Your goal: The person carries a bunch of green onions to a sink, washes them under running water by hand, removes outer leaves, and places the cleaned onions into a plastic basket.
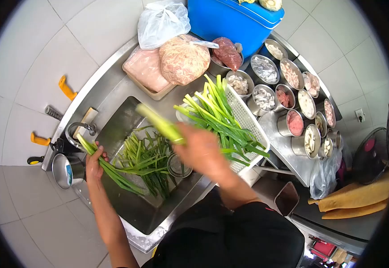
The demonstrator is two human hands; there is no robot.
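**Scallions Between Sink and Basket**

Grey tiles surround a steel counter with a sink set into it. A bunch of scallions is gripped in the left hand at the sink's left edge, just below the tap; the fingers are curled tight around the stalks, whose green tops trail down into the basin. More loose scallions are seen lying in the sink. A single stalk is held in the right hand above the sink, pale end pointing up and left; the hand is blurred, so it cannot be told how the fingers are set on it, only that the stalk is clasped.

A white basket is placed at the sink's right, with a pile of scallions laid across it. Judging from this, part of the greens appears to be sorted into the basket already, while a fair share is left in the basin and in the left hand.

Bags of meat are stacked in a tray behind the sink, beside a blue cooler. Steel tins of ingredients are ranged along the counter to the right. A small pot is set near the left hand.
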